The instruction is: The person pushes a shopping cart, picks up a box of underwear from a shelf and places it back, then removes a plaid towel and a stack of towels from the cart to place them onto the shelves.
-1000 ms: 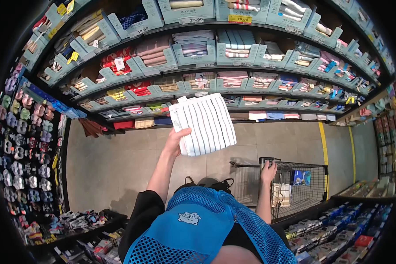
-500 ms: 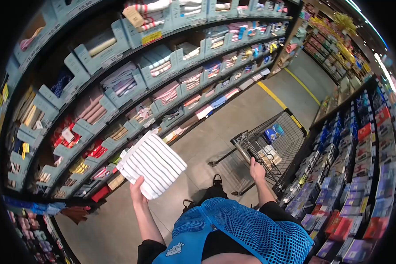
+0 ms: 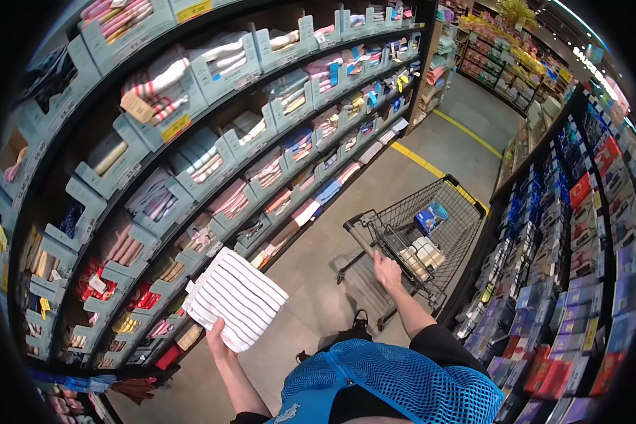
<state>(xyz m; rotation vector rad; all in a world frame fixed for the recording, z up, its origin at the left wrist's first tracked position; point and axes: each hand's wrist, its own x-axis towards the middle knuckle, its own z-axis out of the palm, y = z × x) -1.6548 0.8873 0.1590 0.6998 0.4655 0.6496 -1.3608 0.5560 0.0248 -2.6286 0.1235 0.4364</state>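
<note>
Closest to me is a blue mesh vest [image 3: 403,381] filling the bottom of the view, w/ both forearms running up out of it. My left hand [image 3: 217,332] is raised on the shelf side, fingers curled under the near edge of a folded towel [image 3: 235,298], white w/ thin dark stripes. Thumb side I can't tell, the cloth hides it. The towel sits flat over the hand, tilted up toward the shelves, w/ a small tag at its left corner. It hangs over bare floor [image 3: 318,297], not touching any shelf.

My right hand [image 3: 387,271] is further out, fingers closed round the handle [image 3: 364,240] of a wire cart [image 3: 431,226]. In the cart: some pale rolled items [image 3: 420,256] near the hand and a blue packet [image 3: 431,215] beyond them. The cart stands in the aisle btwn both shelf runs, nearer the right one.

Left side, a long rack of shelves [image 3: 191,162] w/ pale blue bins holding folded cloths in pink, red, striped, beige; yellow price tags on a few. Right side, a wall of boxed goods [image 3: 579,268], blue, red, purple. A yellow floor line [image 3: 420,159] crosses past the cart. Far end, more stocked shelves, too small to read.
</note>
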